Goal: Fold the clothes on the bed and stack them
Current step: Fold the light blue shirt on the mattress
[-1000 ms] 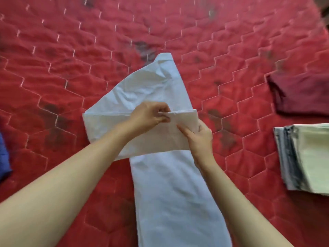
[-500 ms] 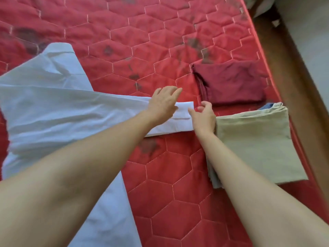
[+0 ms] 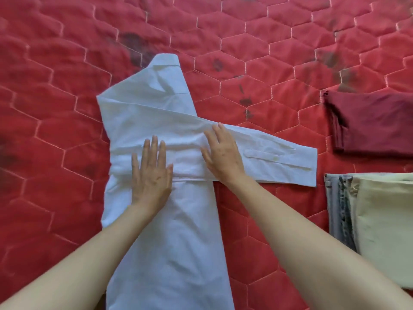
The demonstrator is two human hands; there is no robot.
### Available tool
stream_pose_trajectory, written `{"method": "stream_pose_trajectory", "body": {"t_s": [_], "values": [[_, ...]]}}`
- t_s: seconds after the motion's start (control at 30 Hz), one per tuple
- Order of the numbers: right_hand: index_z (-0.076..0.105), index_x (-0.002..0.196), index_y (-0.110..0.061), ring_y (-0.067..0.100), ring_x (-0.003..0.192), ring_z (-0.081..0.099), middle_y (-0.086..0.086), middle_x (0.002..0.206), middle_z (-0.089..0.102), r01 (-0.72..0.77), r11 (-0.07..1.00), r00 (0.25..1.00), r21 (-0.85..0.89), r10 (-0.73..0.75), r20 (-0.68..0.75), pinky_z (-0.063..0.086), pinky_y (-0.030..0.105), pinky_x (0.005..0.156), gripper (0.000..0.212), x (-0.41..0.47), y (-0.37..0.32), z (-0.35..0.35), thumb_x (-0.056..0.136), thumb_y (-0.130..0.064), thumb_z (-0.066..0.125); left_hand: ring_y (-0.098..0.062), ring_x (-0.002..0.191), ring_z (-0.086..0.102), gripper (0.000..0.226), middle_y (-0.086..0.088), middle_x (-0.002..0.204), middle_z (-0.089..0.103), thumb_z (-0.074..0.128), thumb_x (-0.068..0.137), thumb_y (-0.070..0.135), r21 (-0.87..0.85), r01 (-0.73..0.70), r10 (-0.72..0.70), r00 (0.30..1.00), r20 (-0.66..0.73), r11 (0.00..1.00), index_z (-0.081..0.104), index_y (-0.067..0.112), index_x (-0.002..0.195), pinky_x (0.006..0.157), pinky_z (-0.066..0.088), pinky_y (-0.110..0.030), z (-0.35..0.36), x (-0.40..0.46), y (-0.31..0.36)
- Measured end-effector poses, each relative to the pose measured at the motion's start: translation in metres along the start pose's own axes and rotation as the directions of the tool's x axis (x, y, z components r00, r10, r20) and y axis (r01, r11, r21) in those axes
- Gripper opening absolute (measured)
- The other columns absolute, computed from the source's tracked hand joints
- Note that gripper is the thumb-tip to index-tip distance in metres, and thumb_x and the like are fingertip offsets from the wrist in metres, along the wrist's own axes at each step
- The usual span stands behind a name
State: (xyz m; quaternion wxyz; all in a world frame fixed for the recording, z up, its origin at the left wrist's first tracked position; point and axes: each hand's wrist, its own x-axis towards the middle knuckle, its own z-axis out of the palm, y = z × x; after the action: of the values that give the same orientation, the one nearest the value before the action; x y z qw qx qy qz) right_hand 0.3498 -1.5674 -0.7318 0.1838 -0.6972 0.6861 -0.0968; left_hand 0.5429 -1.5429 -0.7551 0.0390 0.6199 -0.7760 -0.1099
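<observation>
A white long-sleeved shirt [image 3: 169,231] lies lengthwise on the red quilted bed [image 3: 55,108], folded narrow, collar at the far end. One sleeve [image 3: 279,157] stretches across it to the right, its cuff reaching out over the quilt. My left hand [image 3: 152,173] lies flat with fingers spread on the shirt's body. My right hand [image 3: 223,155] rests flat on the sleeve where it crosses the body. Neither hand grips the cloth.
A folded maroon garment [image 3: 371,121] lies at the right. Nearer on the right sits a stack of folded clothes [image 3: 375,211], a pale cream piece on top and grey and denim layers beneath.
Both hands let go of the cuff and moved left onto the shirt, pressing flat. The sleeve now lies laid out to the right. The view swung back left, centred on the shirt.
</observation>
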Motion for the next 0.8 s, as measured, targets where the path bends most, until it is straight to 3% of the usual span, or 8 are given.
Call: {"method": "stream_pose_trajectory", "body": {"t_s": [0.1,0.2,0.27,0.4,0.5,0.57,0.67,0.8], "values": [[0.045,0.137,-0.009,0.028,0.142,0.027,0.014,0.148,0.037,0.020,0.997,1.000,-0.074,-0.021,-0.012,0.021,0.041,0.115,0.044,0.036,-0.024,0.016,0.097,-0.026,0.047,-0.033,0.145,0.023,0.059,-0.019,0.157,0.023,0.025,0.098,0.030,0.044,0.043,-0.043,0.999,-0.018,0.998,0.026,0.000,0.149,0.116,0.019,-0.056,-0.001,-0.010,-0.049],[0.050,0.130,-0.011,0.029,0.121,0.045,0.010,0.128,0.051,-0.002,0.992,0.998,-0.130,-0.007,-0.069,0.030,0.038,0.102,0.043,0.065,-0.040,0.026,0.096,-0.037,0.048,-0.033,0.143,0.029,0.058,-0.019,0.155,0.028,0.026,0.099,0.030,0.094,0.042,-0.038,0.998,-0.046,0.995,0.031,-0.002,0.148,0.114,0.025,-0.057,0.004,-0.018,-0.077],[0.052,0.126,-0.012,0.029,0.112,0.047,0.008,0.119,0.054,-0.028,0.989,0.996,-0.145,0.015,-0.087,0.032,0.037,0.093,0.044,0.078,-0.048,0.031,0.095,-0.044,0.049,-0.032,0.143,0.029,0.057,-0.019,0.155,0.028,0.025,0.101,0.031,0.123,0.023,-0.015,0.998,-0.065,0.992,0.031,-0.001,0.148,0.114,0.027,-0.056,0.008,-0.020,-0.084],[0.061,0.104,-0.010,0.031,0.101,0.050,0.009,0.106,0.060,-0.014,0.994,0.993,-0.106,0.001,-0.118,0.031,0.037,0.085,0.030,0.088,-0.048,0.035,0.095,-0.037,0.053,-0.032,0.144,0.026,0.056,-0.018,0.156,0.027,0.030,0.100,0.032,0.124,0.006,0.007,0.995,-0.101,0.992,0.033,0.003,0.148,0.114,0.025,-0.056,0.017,-0.023,-0.084],[0.061,0.095,-0.008,0.031,0.098,0.050,0.009,0.100,0.061,-0.084,0.994,0.989,-0.070,0.075,-0.128,0.029,0.037,0.083,0.026,0.087,-0.040,0.033,0.095,-0.033,0.055,-0.032,0.145,0.024,0.055,-0.017,0.157,0.025,0.030,0.100,0.031,0.097,-0.023,0.032,0.995,-0.097,0.995,0.036,0.006,0.148,0.116,0.019,-0.056,0.023,-0.024,-0.084],[0.062,0.095,-0.008,0.032,0.098,0.051,0.009,0.100,0.061,-0.104,0.991,0.984,-0.079,0.091,-0.151,0.030,0.037,0.083,0.025,0.085,-0.041,0.033,0.094,-0.032,0.055,-0.032,0.146,0.024,0.055,-0.017,0.157,0.025,0.032,0.099,0.032,0.086,-0.024,0.032,0.995,-0.091,0.996,0.037,0.007,0.147,0.117,0.015,-0.055,0.023,-0.024,-0.084],[0.064,0.104,-0.012,0.031,0.100,0.053,0.008,0.103,0.063,-0.015,0.993,0.980,-0.119,-0.009,-0.200,0.030,0.038,0.085,0.031,0.090,-0.063,0.034,0.093,-0.039,0.055,-0.033,0.145,0.024,0.055,-0.019,0.156,0.027,0.034,0.099,0.034,0.076,-0.017,0.025,0.994,-0.110,0.997,0.039,0.007,0.146,0.117,0.013,-0.055,0.021,-0.023,-0.084],[0.059,0.121,-0.019,0.024,0.110,0.053,0.001,0.114,0.063,0.177,0.976,0.981,-0.129,-0.185,-0.055,0.028,0.035,0.089,0.048,0.127,-0.113,0.045,0.092,-0.055,0.050,-0.033,0.145,0.024,0.055,-0.019,0.156,0.027,0.034,0.099,0.035,0.043,-0.030,0.036,0.990,-0.136,0.999,0.038,0.009,0.147,0.118,0.009,-0.053,0.017,-0.018,-0.081]]}}
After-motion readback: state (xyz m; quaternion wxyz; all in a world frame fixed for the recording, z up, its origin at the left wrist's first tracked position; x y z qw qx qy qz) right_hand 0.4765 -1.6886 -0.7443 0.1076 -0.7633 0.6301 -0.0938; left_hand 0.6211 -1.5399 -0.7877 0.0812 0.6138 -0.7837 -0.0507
